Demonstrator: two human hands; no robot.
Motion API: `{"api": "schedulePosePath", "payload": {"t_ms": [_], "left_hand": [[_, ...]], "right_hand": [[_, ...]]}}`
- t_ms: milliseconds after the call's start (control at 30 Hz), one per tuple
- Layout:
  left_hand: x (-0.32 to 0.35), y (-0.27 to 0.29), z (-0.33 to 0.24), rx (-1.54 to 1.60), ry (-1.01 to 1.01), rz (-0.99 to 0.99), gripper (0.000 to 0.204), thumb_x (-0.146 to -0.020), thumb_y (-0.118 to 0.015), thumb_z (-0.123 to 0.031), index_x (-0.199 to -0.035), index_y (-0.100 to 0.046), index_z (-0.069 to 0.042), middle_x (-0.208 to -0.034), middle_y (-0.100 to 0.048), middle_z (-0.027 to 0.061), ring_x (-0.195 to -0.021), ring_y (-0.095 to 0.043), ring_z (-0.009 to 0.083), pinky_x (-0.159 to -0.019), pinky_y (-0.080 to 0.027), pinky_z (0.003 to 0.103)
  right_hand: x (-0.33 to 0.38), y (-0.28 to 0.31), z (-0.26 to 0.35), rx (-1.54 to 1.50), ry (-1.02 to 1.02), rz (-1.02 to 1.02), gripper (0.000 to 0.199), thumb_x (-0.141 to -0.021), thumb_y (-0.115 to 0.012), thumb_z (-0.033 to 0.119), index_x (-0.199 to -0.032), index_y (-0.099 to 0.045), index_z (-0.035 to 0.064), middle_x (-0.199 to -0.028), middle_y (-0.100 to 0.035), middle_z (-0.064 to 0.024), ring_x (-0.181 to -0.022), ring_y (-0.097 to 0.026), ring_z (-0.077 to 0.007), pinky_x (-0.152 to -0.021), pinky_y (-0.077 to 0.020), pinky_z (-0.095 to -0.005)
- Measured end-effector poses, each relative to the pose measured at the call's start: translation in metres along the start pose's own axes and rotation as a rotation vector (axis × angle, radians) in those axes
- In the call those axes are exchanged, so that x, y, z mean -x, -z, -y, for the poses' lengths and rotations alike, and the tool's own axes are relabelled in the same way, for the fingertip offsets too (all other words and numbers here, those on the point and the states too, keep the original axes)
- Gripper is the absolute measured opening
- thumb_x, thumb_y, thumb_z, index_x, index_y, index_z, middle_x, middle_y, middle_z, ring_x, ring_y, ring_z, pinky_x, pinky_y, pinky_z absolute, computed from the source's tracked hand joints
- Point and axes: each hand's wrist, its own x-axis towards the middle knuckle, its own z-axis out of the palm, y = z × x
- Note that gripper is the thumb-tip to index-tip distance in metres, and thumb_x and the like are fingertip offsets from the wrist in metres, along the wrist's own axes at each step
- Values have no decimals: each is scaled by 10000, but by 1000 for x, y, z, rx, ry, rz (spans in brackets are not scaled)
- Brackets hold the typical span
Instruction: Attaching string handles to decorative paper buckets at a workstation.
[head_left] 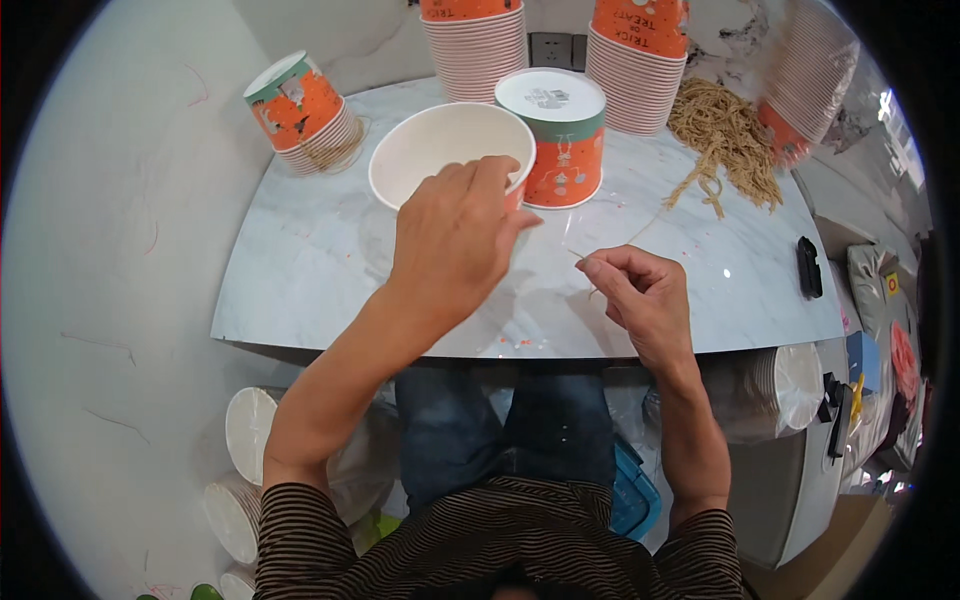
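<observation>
My left hand (455, 230) grips the right rim of a white-lined paper bucket (425, 150). The bucket's mouth tilts toward me, and its fingers reach inside while the thumb stays outside. Just right of it, an orange and green paper bucket (567, 172) stands upside down, its white base up. My right hand (640, 295) is over the table near its front edge, thumb and forefinger pinching a thin tan string (650, 226). A short end of the string pokes out past the fingertips. The string runs back toward a heap of tan strings (735, 145) at the far right.
Tall stacks of nested paper buckets (478, 55) stand at the back of the marble-look table (300, 280). A tipped bucket stack (305, 115) lies at the back left. A black object (809, 268) is near the right edge. Wrapped bucket stacks (785, 392) sit below the table.
</observation>
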Motion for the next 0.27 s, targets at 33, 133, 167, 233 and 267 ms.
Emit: {"api": "schedulePosePath", "payload": {"t_ms": [33, 133, 167, 233, 267], "left_hand": [[-1, -5, 4, 26, 104, 46, 322, -827, -796, -96, -1114, -668, -25, -878, -717, 165, -835, -696, 380, -728, -533, 470], [2, 12, 18, 96, 65, 68, 227, -866, -755, -82, -1086, -714, -42, -904, -744, 157, -839, -712, 389, -723, -551, 454], [7, 24, 25, 186, 165, 132, 146, -905, -711, -83, -1044, -751, -62, -988, -761, 150, -888, -724, 379, -778, -569, 436], [10, 46, 28, 220, 231, 226, 162, -928, -712, -76, -1082, -744, -38, -1021, -770, 158, -943, -744, 328, -816, -580, 405], [11, 60, 24, 255, 303, 311, 179, -951, -713, -69, -1120, -738, -15, -1054, -779, 167, -999, -764, 277, -853, -590, 374]], "right_hand": [[0, -1, -1, -7, 17, 8, 190, -980, -750, 156, -1009, -784, -29, -754, -645, 63, -660, -478, -1, -575, -363, -204], [-1, -3, 1, -36, 51, 8, 183, -978, -753, 151, -1014, -788, -25, -764, -654, 58, -670, -492, -4, -588, -378, -203], [-2, -6, 2, -47, 67, 19, 178, -978, -753, 149, -1017, -790, -21, -768, -659, 56, -676, -500, -5, -595, -387, -202], [-5, -7, 0, -56, 71, 23, 175, -981, -750, 150, -1017, -792, -17, -772, -661, 57, -681, -505, -6, -599, -391, -202], [-6, -9, -1, -58, 77, 32, 173, -983, -747, 150, -1017, -794, -13, -775, -662, 57, -685, -510, -8, -603, -396, -202]]}}
